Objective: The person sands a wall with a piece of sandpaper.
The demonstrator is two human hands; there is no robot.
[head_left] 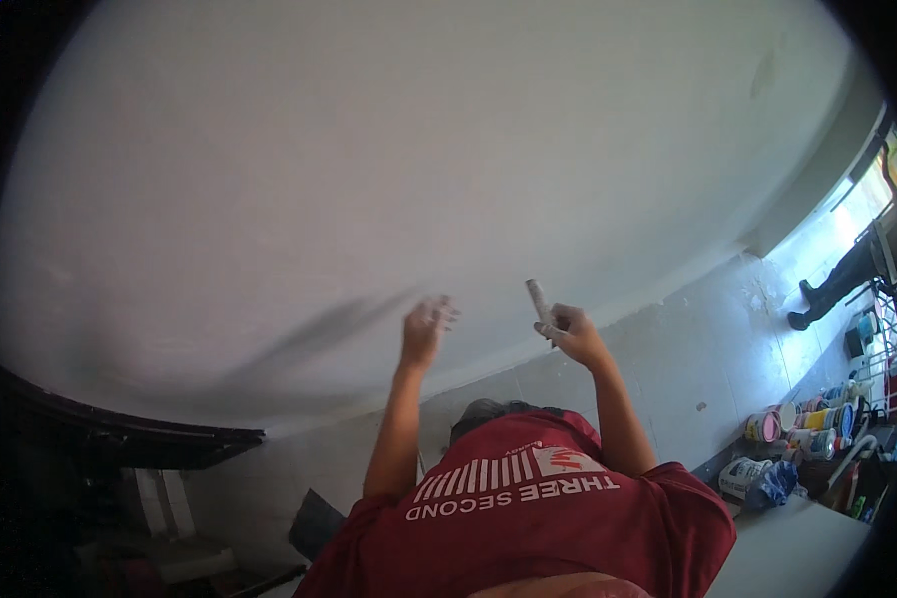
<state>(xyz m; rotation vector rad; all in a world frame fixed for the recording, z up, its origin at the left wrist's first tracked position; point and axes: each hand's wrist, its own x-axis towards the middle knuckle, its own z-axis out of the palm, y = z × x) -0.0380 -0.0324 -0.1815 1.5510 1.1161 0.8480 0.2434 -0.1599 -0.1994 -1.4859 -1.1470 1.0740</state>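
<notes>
My right hand (572,335) is closed round the lower end of a short, narrow, pale grey stick-like piece (537,297). The piece points up and slightly left, and its exact kind does not show. To its left, my left hand (429,325) is raised with loosely bent, slightly blurred fingers apart and nothing visible in them. Whitish dust or smears mark the fingers of both hands. A wide, pale wall (418,179) fills the space in front of me, and a soft shadow falls on it left of my left hand. I cannot tell whether either hand touches the wall.
Pale tiled floor (703,344) runs along the wall's base. Paint cans (764,427) and clutter stand at the right, with a blue plastic bag (773,485) nearby. Another person's dark-trousered legs (842,281) are at the far right. Dark furniture (139,429) borders the left.
</notes>
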